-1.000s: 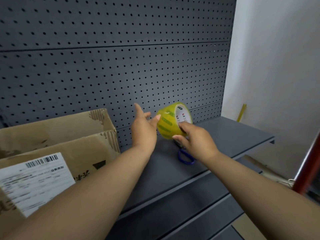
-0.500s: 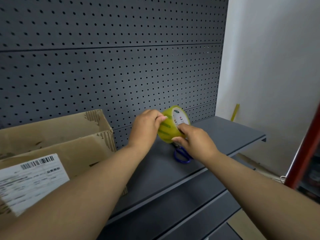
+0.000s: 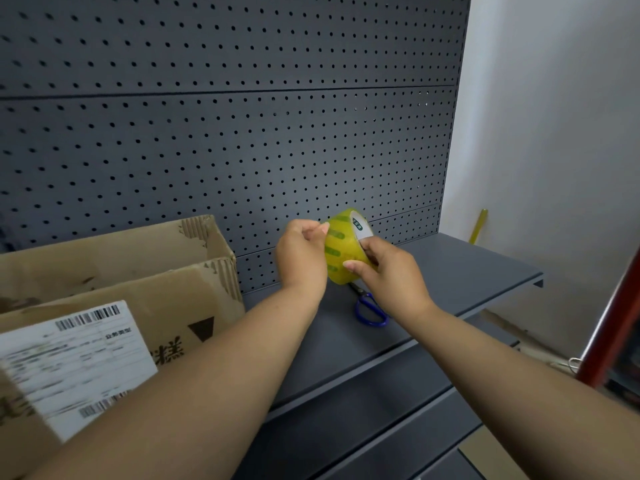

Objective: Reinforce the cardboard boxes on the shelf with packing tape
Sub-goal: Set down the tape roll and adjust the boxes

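Tape roll [image 3: 341, 251], yellow-green with a white core label, is held up just above the shelf [image 3: 467, 271], near the middle of its length, and I see both hands on it. The right hand [image 3: 391, 275] grips it from the right side, thumb laid across the outer face and the other fingers curled round the far rim. The left hand [image 3: 301, 258] is curled tight, thumb and forefinger pinched together against the roll's upper left edge. Whether a loose end of tape is between them I cannot tell from my feed. Blue-handled scissors [image 3: 370, 310] lie flat on the shelf directly under the roll, handles toward the shelf's front edge, blades partly hidden behind the right hand. At the shelf's left end stands an open cardboard box [image 3: 114, 258], flaps up, with a white barcode label [image 3: 76, 358] on its near side. A dark pegboard [image 3: 242, 150] rises from the shelf's back edge. Beyond the shelf's right end, a yellow stick [image 3: 478, 226] leans against the white wall [image 3: 554, 133].
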Demonstrator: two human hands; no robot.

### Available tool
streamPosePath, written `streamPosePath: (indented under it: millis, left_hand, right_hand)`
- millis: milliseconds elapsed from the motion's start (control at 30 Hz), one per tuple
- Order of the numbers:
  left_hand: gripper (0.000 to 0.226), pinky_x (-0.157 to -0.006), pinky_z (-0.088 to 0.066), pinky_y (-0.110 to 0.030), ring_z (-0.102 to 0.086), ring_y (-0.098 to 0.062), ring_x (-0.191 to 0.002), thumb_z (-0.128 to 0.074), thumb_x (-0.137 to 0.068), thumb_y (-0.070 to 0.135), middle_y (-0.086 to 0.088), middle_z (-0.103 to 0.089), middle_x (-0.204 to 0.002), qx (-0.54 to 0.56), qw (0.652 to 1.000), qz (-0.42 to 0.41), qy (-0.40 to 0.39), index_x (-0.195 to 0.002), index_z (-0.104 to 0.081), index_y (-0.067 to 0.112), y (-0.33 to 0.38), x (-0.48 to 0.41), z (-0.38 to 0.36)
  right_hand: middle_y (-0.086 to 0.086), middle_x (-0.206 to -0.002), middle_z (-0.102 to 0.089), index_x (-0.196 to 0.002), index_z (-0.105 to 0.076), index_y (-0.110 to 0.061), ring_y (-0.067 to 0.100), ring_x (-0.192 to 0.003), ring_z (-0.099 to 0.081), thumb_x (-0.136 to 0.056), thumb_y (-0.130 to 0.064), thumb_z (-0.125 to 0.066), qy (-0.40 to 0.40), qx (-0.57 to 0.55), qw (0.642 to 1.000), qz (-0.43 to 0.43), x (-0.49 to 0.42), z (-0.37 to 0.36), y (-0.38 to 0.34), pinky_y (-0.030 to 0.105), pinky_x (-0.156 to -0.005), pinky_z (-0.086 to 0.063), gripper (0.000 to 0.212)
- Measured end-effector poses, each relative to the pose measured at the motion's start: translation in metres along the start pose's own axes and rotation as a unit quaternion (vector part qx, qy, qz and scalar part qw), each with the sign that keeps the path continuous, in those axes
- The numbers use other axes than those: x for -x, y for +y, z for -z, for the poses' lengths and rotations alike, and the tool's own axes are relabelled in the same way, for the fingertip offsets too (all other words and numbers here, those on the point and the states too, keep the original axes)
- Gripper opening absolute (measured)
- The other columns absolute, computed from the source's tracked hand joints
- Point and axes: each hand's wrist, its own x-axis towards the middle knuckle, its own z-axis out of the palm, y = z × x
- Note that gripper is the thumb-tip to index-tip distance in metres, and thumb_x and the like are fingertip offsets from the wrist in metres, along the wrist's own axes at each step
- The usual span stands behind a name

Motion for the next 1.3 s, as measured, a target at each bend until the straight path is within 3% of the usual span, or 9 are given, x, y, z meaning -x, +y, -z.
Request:
streamPosePath:
  millis: [167,333,433,567,800,833,933,1100,1300]
  left_hand:
    - [0.036,-0.085,-0.037,-0.022,-0.04,-0.014,-0.1,-0.064,-0.085,0.032,-0.001,-0.033,-0.114,-0.024,0.999,0.006,0.041,-0.115,-0.05,0.018,0.008,-0.006,-0.003]
    - [0.035,-0.084,-0.035,-0.027,-0.043,-0.022,-0.115,-0.052,-0.091,0.043,-0.006,-0.037,-0.128,-0.008,0.997,0.061,0.045,-0.118,-0.05,0.021,0.021,-0.017,0.009]
    - [0.027,-0.086,-0.037,-0.028,-0.047,-0.02,-0.112,-0.047,-0.093,0.042,-0.004,-0.047,-0.123,-0.062,0.997,-0.019,0.032,-0.109,-0.056,0.021,0.041,-0.024,0.025]
    - [0.014,-0.093,-0.043,-0.036,-0.051,-0.017,-0.11,-0.049,-0.093,0.041,0.0,-0.055,-0.117,-0.156,0.978,-0.133,-0.026,-0.093,-0.053,0.027,0.063,-0.033,0.062]
    - [0.015,-0.1,-0.038,-0.043,-0.048,-0.02,-0.113,-0.05,-0.093,0.039,-0.001,-0.051,-0.116,-0.317,0.934,-0.162,-0.035,-0.09,-0.056,0.026,0.07,-0.044,0.154]
    - [0.015,-0.1,-0.038,-0.044,-0.048,-0.021,-0.113,-0.049,-0.093,0.04,-0.001,-0.052,-0.115,-0.333,0.928,-0.163,-0.031,-0.088,-0.055,0.027,0.069,-0.046,0.169]
    - [0.019,-0.098,-0.039,-0.047,-0.051,-0.022,-0.109,-0.049,-0.094,0.041,-0.001,-0.056,-0.113,-0.372,0.915,-0.154,-0.007,-0.078,-0.05,0.03,0.067,-0.05,0.221]
    - [0.021,-0.092,-0.045,-0.044,-0.057,-0.024,-0.101,-0.048,-0.094,0.039,-0.001,-0.064,-0.108,-0.424,0.895,-0.135,0.043,-0.086,-0.057,0.022,0.062,-0.052,0.322]
    - [0.024,-0.081,-0.046,-0.039,-0.056,-0.024,-0.088,-0.046,-0.095,0.039,-0.002,-0.059,-0.092,-0.468,0.872,-0.099,0.104,-0.089,-0.057,0.018,0.046,-0.036,0.454]
  right_hand:
    - [0.001,-0.076,-0.061,-0.091,-0.06,-0.007,0.02,-0.071,-0.056,-0.085,-0.025,-0.065,0.058,-0.007,0.998,0.026,0.001,-0.001,-0.01,0.033,-0.065,-0.046,0.02]
    - [-0.017,-0.066,-0.046,-0.086,-0.053,-0.018,0.006,-0.062,-0.043,-0.086,-0.026,-0.063,0.051,0.002,0.998,0.045,-0.004,0.002,-0.012,0.013,-0.055,-0.035,0.013]
    - [-0.01,-0.072,-0.051,-0.092,-0.056,-0.014,0.016,-0.07,-0.049,-0.087,-0.029,-0.062,-0.022,0.072,0.996,0.047,-0.009,-0.007,-0.007,0.021,-0.055,-0.03,0.017]
    - [0.009,-0.103,-0.062,-0.109,-0.055,-0.014,0.03,-0.092,-0.058,-0.091,-0.031,-0.056,-0.178,0.188,0.965,0.043,-0.005,-0.038,-0.002,0.032,-0.068,-0.041,0.025]
    - [0.011,-0.138,-0.046,-0.139,-0.039,-0.019,0.031,-0.118,-0.051,-0.091,-0.01,-0.047,-0.386,0.397,0.832,-0.037,-0.002,-0.087,-0.012,0.04,-0.097,-0.044,0.049]
    - [0.012,-0.134,-0.049,-0.137,-0.042,-0.016,0.03,-0.115,-0.053,-0.092,-0.011,-0.047,-0.373,0.4,0.836,-0.041,-0.002,-0.088,-0.016,0.038,-0.093,-0.046,0.045]
    - [0.013,-0.116,-0.061,-0.126,-0.053,-0.011,0.028,-0.099,-0.06,-0.09,-0.012,-0.051,-0.221,0.328,0.918,-0.034,-0.009,-0.079,-0.047,0.033,-0.077,-0.05,0.037]
    - [0.012,-0.116,-0.063,-0.12,-0.059,-0.008,0.026,-0.103,-0.06,-0.093,-0.016,-0.052,0.011,0.113,0.991,0.07,-0.009,-0.063,-0.149,0.029,-0.082,-0.045,0.029]
    - [-0.001,-0.114,-0.063,-0.118,-0.06,-0.016,0.013,-0.105,-0.056,-0.093,-0.025,-0.051,-0.042,0.059,0.978,0.197,0.031,-0.104,-0.286,0.018,-0.084,-0.036,0.027]
